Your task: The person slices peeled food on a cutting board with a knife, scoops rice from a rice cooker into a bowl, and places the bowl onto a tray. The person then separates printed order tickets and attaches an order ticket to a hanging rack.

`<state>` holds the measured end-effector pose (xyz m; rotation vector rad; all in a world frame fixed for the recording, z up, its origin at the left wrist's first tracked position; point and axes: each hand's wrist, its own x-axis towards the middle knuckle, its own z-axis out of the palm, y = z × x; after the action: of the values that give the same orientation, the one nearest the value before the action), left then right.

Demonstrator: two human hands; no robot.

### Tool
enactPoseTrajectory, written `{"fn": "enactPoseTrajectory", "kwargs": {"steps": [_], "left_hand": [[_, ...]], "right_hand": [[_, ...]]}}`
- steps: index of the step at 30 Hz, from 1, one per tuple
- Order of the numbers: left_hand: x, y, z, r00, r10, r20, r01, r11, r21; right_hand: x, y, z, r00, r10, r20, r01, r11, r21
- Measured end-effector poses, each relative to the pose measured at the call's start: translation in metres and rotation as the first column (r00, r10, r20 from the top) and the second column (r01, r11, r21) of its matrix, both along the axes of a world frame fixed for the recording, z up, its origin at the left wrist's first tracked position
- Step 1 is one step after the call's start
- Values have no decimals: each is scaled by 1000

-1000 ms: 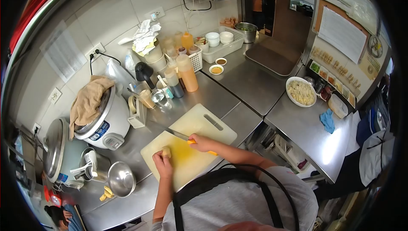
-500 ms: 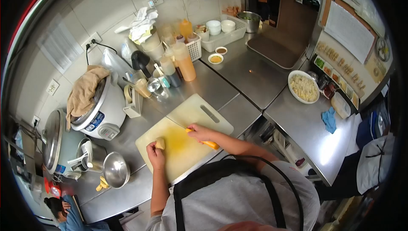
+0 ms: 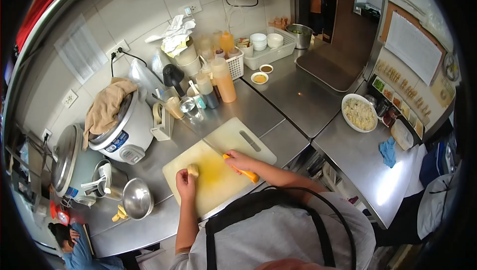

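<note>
My left hand pinches a pale tan piece of ginger, a knobbly lump standing on the left part of the cutting board. My right hand is closed around the orange handle of a knife. Its thin blade points up and left across the board, apart from the ginger. A yellow stain spreads over the middle of the board between my hands. More yellow ginger pieces lie beside a steel bowl on my left.
Rice cookers stand along the left wall. Squeeze bottles and a tape dispenser are behind the board. To the right are a white bowl of food and a blue cloth. Another person is at lower left.
The view has shifted, so the counter sits slightly lower and to the right. The knife blade shows more clearly, swung away from the ginger. Both hands keep their hold.
</note>
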<state>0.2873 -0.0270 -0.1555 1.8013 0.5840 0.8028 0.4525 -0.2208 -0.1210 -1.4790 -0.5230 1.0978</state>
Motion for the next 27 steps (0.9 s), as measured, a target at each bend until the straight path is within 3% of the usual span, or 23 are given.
{"fn": "enactPoseTrajectory", "kwargs": {"steps": [27], "left_hand": [[2,-6,11,1000,1,-11,-1,1000,-24]], "right_hand": [[-2,-3,9,999,-47,-17,47,999,-12]]}}
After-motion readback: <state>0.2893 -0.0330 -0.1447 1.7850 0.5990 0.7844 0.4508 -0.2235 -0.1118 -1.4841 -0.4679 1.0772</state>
